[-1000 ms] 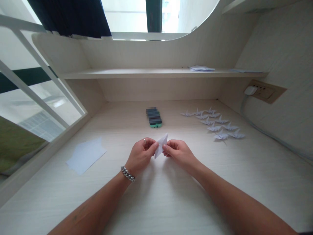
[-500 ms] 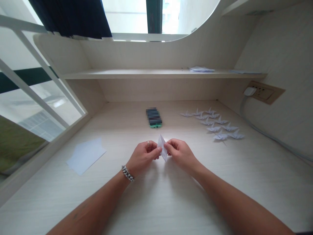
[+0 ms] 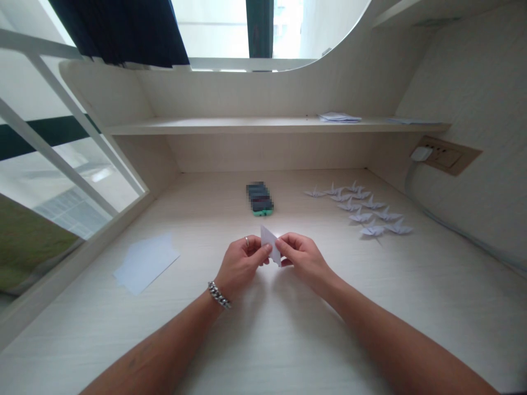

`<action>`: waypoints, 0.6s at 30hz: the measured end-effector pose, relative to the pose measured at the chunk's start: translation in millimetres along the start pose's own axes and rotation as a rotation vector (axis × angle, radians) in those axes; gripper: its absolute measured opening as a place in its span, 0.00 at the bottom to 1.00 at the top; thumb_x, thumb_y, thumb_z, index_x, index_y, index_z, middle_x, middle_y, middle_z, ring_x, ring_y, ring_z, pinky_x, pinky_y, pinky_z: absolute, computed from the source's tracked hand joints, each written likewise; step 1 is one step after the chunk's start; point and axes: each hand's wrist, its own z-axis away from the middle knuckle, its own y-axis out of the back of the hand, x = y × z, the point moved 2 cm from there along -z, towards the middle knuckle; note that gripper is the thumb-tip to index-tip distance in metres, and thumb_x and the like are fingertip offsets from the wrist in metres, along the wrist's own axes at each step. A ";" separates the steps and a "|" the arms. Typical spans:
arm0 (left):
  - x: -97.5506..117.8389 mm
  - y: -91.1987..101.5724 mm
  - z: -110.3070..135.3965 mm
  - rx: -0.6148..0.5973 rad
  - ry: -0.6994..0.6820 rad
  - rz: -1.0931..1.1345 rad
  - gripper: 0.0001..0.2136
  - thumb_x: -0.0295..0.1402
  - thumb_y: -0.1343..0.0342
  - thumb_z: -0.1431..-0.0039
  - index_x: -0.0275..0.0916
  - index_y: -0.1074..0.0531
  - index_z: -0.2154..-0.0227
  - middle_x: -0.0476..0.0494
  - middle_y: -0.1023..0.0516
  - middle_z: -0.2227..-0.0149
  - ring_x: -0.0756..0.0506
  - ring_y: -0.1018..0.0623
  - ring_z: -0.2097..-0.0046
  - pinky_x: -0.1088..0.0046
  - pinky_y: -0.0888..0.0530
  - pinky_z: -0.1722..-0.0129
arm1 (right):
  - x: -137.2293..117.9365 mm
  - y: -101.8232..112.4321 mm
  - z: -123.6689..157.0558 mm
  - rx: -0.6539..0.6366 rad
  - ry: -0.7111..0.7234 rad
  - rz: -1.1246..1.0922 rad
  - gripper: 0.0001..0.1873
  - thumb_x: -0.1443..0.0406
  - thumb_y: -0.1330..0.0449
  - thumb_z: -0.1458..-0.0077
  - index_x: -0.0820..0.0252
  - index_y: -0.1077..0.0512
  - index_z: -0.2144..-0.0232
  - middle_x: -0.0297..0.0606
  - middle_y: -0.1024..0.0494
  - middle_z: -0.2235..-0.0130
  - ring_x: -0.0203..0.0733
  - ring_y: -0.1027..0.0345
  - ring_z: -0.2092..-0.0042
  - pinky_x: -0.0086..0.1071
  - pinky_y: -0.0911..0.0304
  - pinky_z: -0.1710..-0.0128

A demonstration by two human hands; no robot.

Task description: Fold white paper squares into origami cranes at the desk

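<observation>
Both hands hold a small folded piece of white paper just above the pale wooden desk. My left hand, with a ring and a chain bracelet, pinches its left side. On the paper's right side, my right hand pinches with thumb and fingers. The paper stands upright between the fingertips, its point toward the top left.
Several finished paper cranes lie in rows at the right back. A phone lies behind the hands. Flat white sheets rest at the left. More papers sit on the shelf. A cable runs from the wall socket.
The folded paper has been turned between the fingers: its tip pointed to the upper right, now it points to the upper left. Both hands stay in about the same place.
</observation>
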 end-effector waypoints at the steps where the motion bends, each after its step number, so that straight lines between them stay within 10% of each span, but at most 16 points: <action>1: -0.2 0.7 -0.2 0.017 0.000 0.004 0.09 0.36 0.38 0.48 0.34 0.27 0.74 0.48 0.26 0.78 0.51 0.28 0.75 0.76 0.32 0.73 | 0.2 -1.1 0.3 -0.012 -0.017 0.004 0.17 0.53 0.39 0.48 0.62 0.30 0.71 0.36 0.25 0.72 0.36 0.33 0.70 0.30 0.37 0.70; 18: -4.6 7.6 -2.9 0.123 0.036 0.063 0.13 0.40 0.35 0.52 0.34 0.26 0.77 0.48 0.26 0.79 0.51 0.29 0.75 0.75 0.32 0.73 | -2.3 -2.4 4.3 -0.047 0.020 0.272 0.12 0.61 0.44 0.45 0.60 0.33 0.77 0.33 0.29 0.78 0.35 0.36 0.76 0.29 0.41 0.74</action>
